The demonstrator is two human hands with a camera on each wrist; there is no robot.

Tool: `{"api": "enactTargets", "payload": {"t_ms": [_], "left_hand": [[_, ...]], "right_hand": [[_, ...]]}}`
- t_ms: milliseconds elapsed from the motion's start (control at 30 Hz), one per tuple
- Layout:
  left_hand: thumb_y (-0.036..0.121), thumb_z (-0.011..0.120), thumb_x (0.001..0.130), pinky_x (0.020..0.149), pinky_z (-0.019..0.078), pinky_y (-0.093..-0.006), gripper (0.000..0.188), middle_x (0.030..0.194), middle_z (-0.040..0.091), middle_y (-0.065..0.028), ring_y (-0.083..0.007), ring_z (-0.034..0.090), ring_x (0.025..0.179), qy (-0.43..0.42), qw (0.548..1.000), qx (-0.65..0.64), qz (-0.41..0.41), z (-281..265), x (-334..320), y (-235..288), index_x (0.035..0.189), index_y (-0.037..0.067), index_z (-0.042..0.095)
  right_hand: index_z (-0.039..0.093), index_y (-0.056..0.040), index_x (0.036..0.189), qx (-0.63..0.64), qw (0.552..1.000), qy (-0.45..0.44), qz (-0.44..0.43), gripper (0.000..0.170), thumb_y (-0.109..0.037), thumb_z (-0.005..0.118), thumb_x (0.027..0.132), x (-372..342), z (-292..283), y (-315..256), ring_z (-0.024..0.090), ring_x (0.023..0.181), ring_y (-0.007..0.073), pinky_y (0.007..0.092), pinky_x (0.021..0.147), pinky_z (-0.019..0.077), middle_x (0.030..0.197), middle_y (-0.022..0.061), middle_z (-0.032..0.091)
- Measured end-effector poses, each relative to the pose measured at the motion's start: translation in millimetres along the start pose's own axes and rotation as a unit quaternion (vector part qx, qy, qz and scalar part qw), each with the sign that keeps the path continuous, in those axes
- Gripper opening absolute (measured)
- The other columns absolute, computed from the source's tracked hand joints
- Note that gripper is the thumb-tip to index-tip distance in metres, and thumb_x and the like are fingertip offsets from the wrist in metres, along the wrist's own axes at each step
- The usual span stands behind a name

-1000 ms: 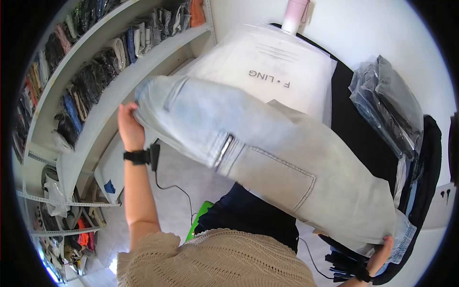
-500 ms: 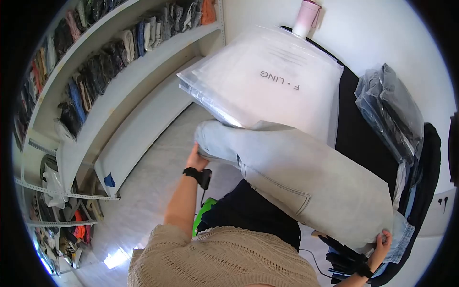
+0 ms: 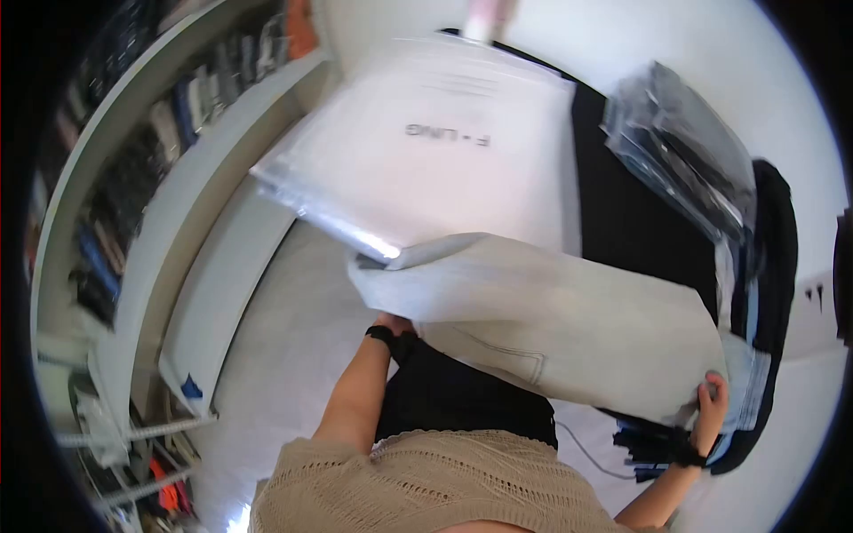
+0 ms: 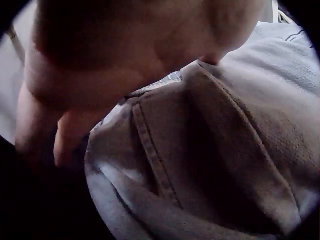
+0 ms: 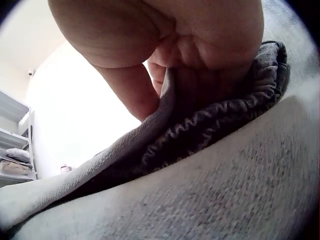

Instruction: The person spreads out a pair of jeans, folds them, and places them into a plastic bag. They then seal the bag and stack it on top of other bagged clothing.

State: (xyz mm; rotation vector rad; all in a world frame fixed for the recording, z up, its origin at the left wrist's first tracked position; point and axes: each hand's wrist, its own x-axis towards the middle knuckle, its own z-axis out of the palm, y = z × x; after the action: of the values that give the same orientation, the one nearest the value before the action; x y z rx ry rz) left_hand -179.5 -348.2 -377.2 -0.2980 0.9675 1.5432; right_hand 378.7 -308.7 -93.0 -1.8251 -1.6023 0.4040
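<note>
A pale denim garment (image 3: pixel 577 320) lies across the near part of the black table, its far-left end folded over near a clear bag. At that left end is my left hand (image 3: pixel 397 324), mostly hidden under the cloth; the left wrist view shows the hand (image 4: pixel 135 55) over denim folds (image 4: pixel 165 145), its grip unclear. My right hand (image 3: pixel 712 404) holds the garment's right end near the elastic edge. In the right wrist view the fingers of the hand (image 5: pixel 170 55) curl round a denim edge (image 5: pixel 150 127), beside a gathered seam.
A stack of clear bags printed F·LING (image 3: pixel 462 151) covers the table's far left. Bagged dark clothes (image 3: pixel 680 151) lie at the back right, beside a black garment (image 3: pixel 775 231). A pink bottle (image 3: pixel 482 19) stands behind. Shelves of bagged clothes (image 3: pixel 169 195) line the left.
My left hand has come inward and toward my body, bringing the garment's left end with it and folding it over. My right hand stays at the right end. The head view has shifted.
</note>
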Motion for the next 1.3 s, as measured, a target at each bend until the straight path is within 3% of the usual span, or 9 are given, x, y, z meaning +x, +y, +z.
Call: {"api": "enactTargets", "payload": {"t_ms": [267,500,767,800,900,967,1033,1200,1300], "left_hand": [[0.055,0.044,0.085,0.104,0.0311,-0.0490,0.065,0.138,0.043,-0.0101,-0.0300,0.040,0.126,-0.008,0.996,0.057,-0.065,-32,18,-8,0.132,0.010,0.044],[0.054,0.046,0.084,0.104,0.0312,-0.0489,0.065,0.137,0.044,-0.0099,-0.0303,0.040,0.126,0.068,0.997,0.015,0.031,-76,41,10,0.133,0.011,0.043],[0.054,0.047,0.082,0.105,0.0293,-0.0498,0.069,0.138,0.042,-0.0107,-0.0321,0.038,0.127,0.041,0.994,-0.039,0.093,-114,26,47,0.135,0.010,0.041],[0.055,0.045,0.082,0.107,0.0279,-0.0493,0.072,0.139,0.042,-0.0113,-0.0325,0.037,0.128,0.106,0.982,-0.049,0.148,-60,-28,42,0.136,0.008,0.040],[0.045,0.040,0.087,0.105,0.0304,-0.0457,0.061,0.135,0.045,-0.0146,-0.0331,0.040,0.126,0.095,0.970,-0.058,0.217,-88,-43,73,0.131,0.003,0.044],[0.045,0.042,0.085,0.104,0.0313,-0.0456,0.062,0.135,0.045,-0.0143,-0.0327,0.040,0.125,0.051,0.968,-0.038,0.243,-132,-56,100,0.131,0.003,0.044],[0.045,0.045,0.084,0.102,0.0323,-0.0455,0.063,0.135,0.045,-0.0141,-0.0324,0.041,0.124,0.005,0.964,-0.022,0.266,-124,-85,107,0.131,0.002,0.044],[0.022,0.048,0.090,0.077,0.0444,-0.0368,0.028,0.097,0.060,-0.0110,-0.0229,0.056,0.083,0.080,0.906,0.042,0.414,-22,-189,97,0.105,0.000,0.056],[0.026,0.047,0.088,0.083,0.0417,-0.0425,0.036,0.104,0.058,-0.0140,-0.0258,0.054,0.090,0.059,0.868,0.156,0.467,-95,-160,124,0.108,-0.002,0.056]], "right_hand": [[0.059,-0.0045,0.103,0.168,0.980,0.086,0.060,0.026,0.000,0.061,0.077,-21,12,-28,0.047,0.073,0.0050,0.0176,0.068,0.0372,0.091,-0.0022,0.056],[0.056,-0.0025,0.098,0.327,0.899,0.272,0.103,0.014,-0.010,0.060,0.087,-44,18,-4,0.056,0.074,0.0094,0.0211,0.073,0.0425,0.083,0.0017,0.059],[0.059,-0.0029,0.089,0.386,0.885,0.105,0.237,0.031,-0.034,0.063,0.085,-9,-8,-24,0.056,0.071,0.0103,0.0228,0.069,0.0447,0.078,0.0013,0.059],[0.059,-0.0024,0.089,0.351,0.910,0.102,0.194,0.028,-0.030,0.064,0.085,2,-13,-23,0.056,0.072,0.0098,0.0227,0.070,0.0441,0.080,0.0013,0.060],[0.060,0.0002,0.094,0.352,0.924,0.099,0.111,0.023,-0.020,0.066,0.084,1,-34,-65,0.054,0.079,0.0081,0.0220,0.072,0.0420,0.087,0.0014,0.061],[0.060,0.0013,0.099,0.252,0.934,0.246,-0.062,0.021,-0.013,0.063,0.084,-5,-45,-74,0.054,0.082,0.0076,0.0218,0.075,0.0415,0.094,0.0012,0.061],[0.059,0.0020,0.102,0.261,0.906,0.325,-0.075,0.022,-0.009,0.060,0.083,-15,-49,-81,0.053,0.081,0.0067,0.0212,0.073,0.0408,0.095,-0.0007,0.061],[0.059,-0.0035,0.102,0.323,0.895,0.273,0.138,0.021,-0.009,0.057,0.082,-41,-43,18,0.056,0.083,0.0101,0.0231,0.072,0.0436,0.097,0.0002,0.062],[0.060,-0.0057,0.102,0.280,0.908,0.255,0.178,0.018,-0.012,0.055,0.085,-44,-33,21,0.057,0.080,0.0096,0.0230,0.071,0.0443,0.093,0.0001,0.061]]}}
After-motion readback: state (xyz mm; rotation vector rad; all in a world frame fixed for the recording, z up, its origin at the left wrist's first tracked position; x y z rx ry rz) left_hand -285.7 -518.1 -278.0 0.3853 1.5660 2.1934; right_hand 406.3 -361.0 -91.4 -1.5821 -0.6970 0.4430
